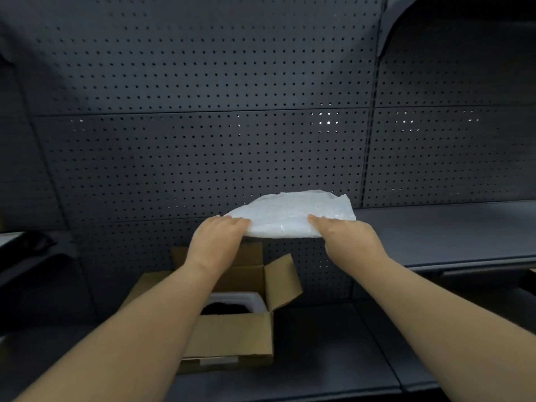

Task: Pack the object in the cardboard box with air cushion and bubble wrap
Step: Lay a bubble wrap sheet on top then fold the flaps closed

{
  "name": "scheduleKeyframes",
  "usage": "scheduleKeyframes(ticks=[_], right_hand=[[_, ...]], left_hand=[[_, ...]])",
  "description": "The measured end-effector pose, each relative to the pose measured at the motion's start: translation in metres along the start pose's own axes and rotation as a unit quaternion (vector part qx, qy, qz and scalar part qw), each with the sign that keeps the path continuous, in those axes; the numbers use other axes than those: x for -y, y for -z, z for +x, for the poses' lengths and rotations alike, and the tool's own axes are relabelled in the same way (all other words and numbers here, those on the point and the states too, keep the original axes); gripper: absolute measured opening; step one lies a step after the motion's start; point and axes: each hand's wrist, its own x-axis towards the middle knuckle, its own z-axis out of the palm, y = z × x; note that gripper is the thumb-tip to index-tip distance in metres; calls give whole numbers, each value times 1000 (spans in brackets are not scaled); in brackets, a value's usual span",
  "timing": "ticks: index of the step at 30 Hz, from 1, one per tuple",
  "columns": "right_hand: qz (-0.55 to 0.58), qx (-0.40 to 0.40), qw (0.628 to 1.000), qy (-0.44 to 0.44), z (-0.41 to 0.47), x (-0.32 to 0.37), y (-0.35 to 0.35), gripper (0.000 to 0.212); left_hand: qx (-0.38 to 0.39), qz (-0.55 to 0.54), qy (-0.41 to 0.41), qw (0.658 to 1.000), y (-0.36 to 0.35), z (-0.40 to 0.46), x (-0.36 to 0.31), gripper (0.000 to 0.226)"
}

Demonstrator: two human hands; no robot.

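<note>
A white, translucent sheet of cushioning plastic [293, 214] is held up in the air in front of the pegboard. My left hand [216, 237] grips its left edge and my right hand [346, 237] grips its right edge, thumbs on top. Below them an open cardboard box [232, 335] stands on the dark shelf with its flaps up. Inside it sits a dark object [227, 309] wrapped round with white padding [256, 300]; my left forearm hides part of the box.
A dark perforated pegboard wall [203, 140] fills the background. A dark shelf [443, 227] runs to the right at hand height. The lower shelf surface [333, 358] stretches right of the box. A dark shape [26, 245] lies at the far left.
</note>
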Motion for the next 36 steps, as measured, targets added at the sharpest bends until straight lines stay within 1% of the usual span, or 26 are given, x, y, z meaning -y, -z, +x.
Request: scheduleKeyframes(ticks=[2,4,6,11,15,17,19,21,23,24,26,29,32,33,34,35,36], right_hand=[[16,-1,1000,14,-2,8,1,59],[30,2,999,25,-5,14,1,60],[37,6,999,36,-8,20,0,60],[60,18,997,54,-14,37,-3,64],[48,30,996,70,-13,54,-8,63],[48,36,995,75,-9,64,-11,63],[46,46,995,82,-4,76,-16,62],[44,63,994,81,2,89,-23,66],[43,79,993,78,9,105,-33,70],[41,81,993,77,14,113,-38,70],[34,81,993,80,19,125,-47,64],[37,108,991,63,31,149,-59,61],[33,119,992,34,43,170,-80,62],[30,101,994,30,45,176,-90,64],[42,95,994,32,48,180,-98,69],[30,110,993,38,50,183,-107,76],[27,97,994,34,50,187,-118,80]], left_hand=[[-15,21,1,1000,8,-11,5,45],[-10,27,7,1000,12,-23,7,47],[18,23,17,999,11,-34,10,48],[41,68,17,997,12,-56,20,55],[81,83,30,993,13,-70,28,59],[93,78,38,992,6,-73,38,64],[126,79,55,987,3,-79,47,70],[148,66,67,985,-2,-86,58,64],[150,65,40,986,-11,-88,72,55],[156,60,40,985,-16,-89,80,55],[169,58,36,983,-26,-91,95,53],[169,24,22,985,-51,-91,127,52],[196,2,-9,981,-83,-88,153,59],[205,1,-18,979,-94,-88,159,63],[207,2,-28,978,-104,-88,163,66],[207,-1,-37,978,-113,-88,167,71],[219,-7,-46,975,-122,-90,170,75]])
